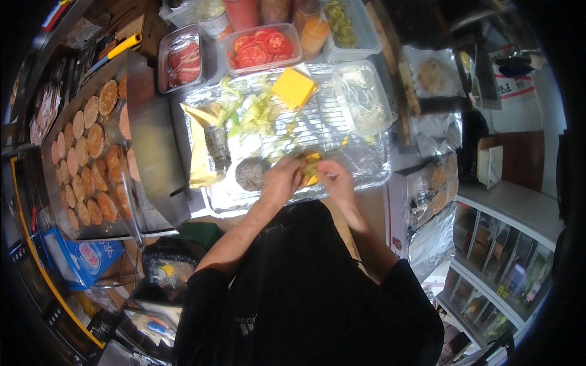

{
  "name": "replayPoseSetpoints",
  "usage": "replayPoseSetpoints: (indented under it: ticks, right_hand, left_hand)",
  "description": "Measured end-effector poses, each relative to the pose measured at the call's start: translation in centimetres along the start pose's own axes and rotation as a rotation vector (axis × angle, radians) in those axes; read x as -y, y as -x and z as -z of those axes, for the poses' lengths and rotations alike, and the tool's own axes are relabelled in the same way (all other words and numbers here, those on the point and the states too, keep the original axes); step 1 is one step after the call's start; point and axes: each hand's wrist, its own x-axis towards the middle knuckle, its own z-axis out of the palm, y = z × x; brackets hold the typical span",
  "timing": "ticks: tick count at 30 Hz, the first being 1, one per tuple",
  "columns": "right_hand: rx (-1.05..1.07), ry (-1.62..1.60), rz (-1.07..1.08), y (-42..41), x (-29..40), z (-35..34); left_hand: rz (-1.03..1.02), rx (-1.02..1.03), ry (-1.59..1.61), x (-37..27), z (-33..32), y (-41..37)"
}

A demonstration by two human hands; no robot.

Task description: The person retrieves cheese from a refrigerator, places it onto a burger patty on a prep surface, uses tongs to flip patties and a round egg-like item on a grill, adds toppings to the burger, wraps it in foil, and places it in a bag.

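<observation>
An open burger (311, 169) with orange cheese and green pickle slices lies near the front of a foil-lined wire rack (320, 110). My left hand (284, 177) is at the burger's left side, its fingertips touching or just over it. From the right, the bent fingers of my right hand (338, 179) reach to the pickles on top. Whether either hand has hold of something is too small to tell. A dark bun (252, 174) rests left of my left hand. Lettuce leaves (256, 112) and a stack of cheese slices (294, 88) lie farther back.
Left of the rack is a griddle (153, 222) with several patties (95, 140). A yellow package (201, 146) lies on the rack's left side. Shredded onion fills a tub (364, 98) at right. Behind stand tubs of tomato slices (261, 48), bacon (184, 61) and pickles (341, 25), with sauce bottles (315, 34).
</observation>
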Motion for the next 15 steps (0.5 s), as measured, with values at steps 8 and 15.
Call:
replayPoseSetpoints:
  ticks: [8, 15]
  right_hand:
    - [-0.142, 0.207, 0.18, -0.4, 0.6, -0.6]
    - [-0.158, 0.19, 0.111, -0.2, 0.1, 0.0]
  left_hand:
    - [0.009, -0.08, -0.071, -0.4, 0.3, -0.7]
    - [-0.14, -0.001, -0.112, -1.4, 0.3, -0.2]
